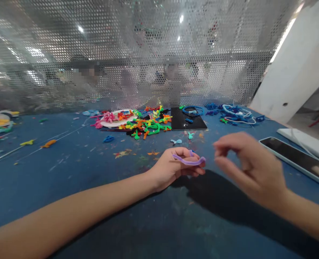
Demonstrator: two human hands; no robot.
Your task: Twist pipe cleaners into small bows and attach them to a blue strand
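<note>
A bent purple fuzzy strip (190,162) lies across the fingers of my left hand (172,166), which are curled around it above the blue table (100,158). To the right, my right hand (253,169) is raised and slightly blurred. Its thumb and index finger are apart with a small gap between them, and nothing shows in it. The two hands do not touch. Just beyond my left hand lie a light blue twisted piece (176,141) and a small teal piece (190,136).
Behind stand a pile of colourful twisted pieces (151,126), a black tray (181,124) and blue coils (237,113). A phone (296,158) lies at right beside a white object (305,142). A perforated metal screen (137,54) rises at the back.
</note>
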